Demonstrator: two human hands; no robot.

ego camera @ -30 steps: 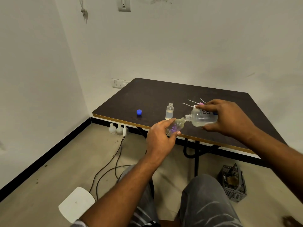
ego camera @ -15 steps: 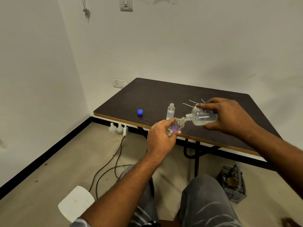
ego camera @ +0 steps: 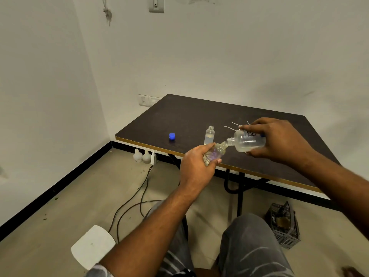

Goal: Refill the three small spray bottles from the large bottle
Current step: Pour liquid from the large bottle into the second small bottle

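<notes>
My right hand (ego camera: 279, 140) grips the large clear bottle (ego camera: 246, 142), tipped on its side with its open neck pointing left. Its mouth meets the mouth of a small clear bottle (ego camera: 215, 153) that my left hand (ego camera: 196, 168) holds tilted above the front edge of the dark table (ego camera: 199, 116). A second small bottle (ego camera: 209, 135) stands upright and uncapped on the table just behind, partly filled with clear liquid. White spray tubes (ego camera: 232, 125) lie behind the large bottle, partly hidden by my right hand. I see no third small bottle.
A blue cap (ego camera: 172, 136) lies on the table to the left. On the floor are cables (ego camera: 139, 196), two white plugs (ego camera: 142, 156) by the wall, a white stool (ego camera: 92, 245) and a grey crate (ego camera: 283, 224). My knees are below.
Both hands and the two touching bottles hold almost the same pose. The view has shifted slightly.
</notes>
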